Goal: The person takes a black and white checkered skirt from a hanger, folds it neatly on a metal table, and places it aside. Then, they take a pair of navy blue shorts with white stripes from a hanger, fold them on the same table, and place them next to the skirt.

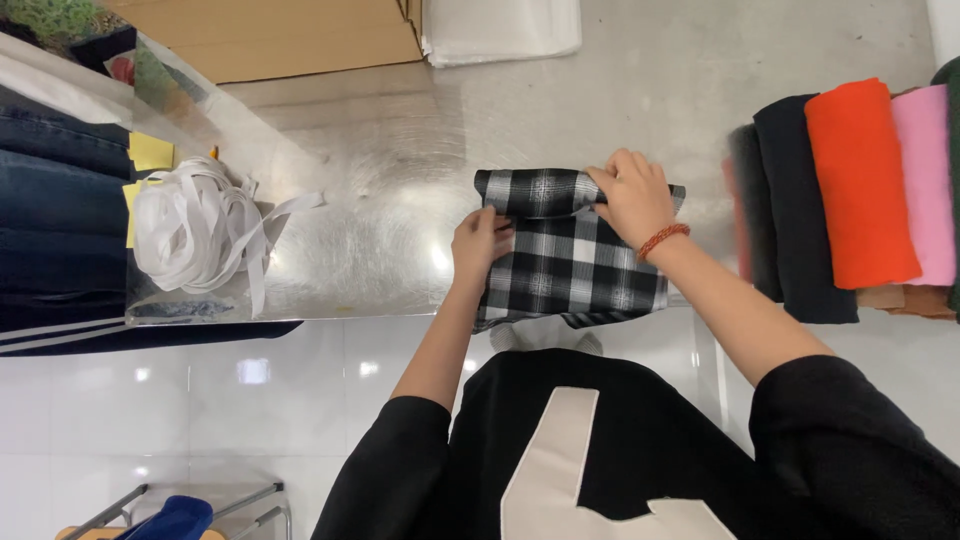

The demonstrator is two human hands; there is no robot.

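A black-and-white plaid cloth (570, 265) lies folded on the shiny metal table (400, 150) just in front of me. Its far end is rolled over into a thick fold. My right hand (632, 195), with a red bead bracelet on the wrist, grips that rolled far edge from above. My left hand (482, 240) pinches the cloth's left edge just below the roll. Both arms wear black sleeves.
Rolled cloths in black, orange (860, 180) and pink lie side by side at the right. A tangle of white ribbon (200, 225) sits at the left, beside stacked dark jeans (55, 200). A cardboard sheet (290, 35) and a white bag (500, 28) lie at the far edge.
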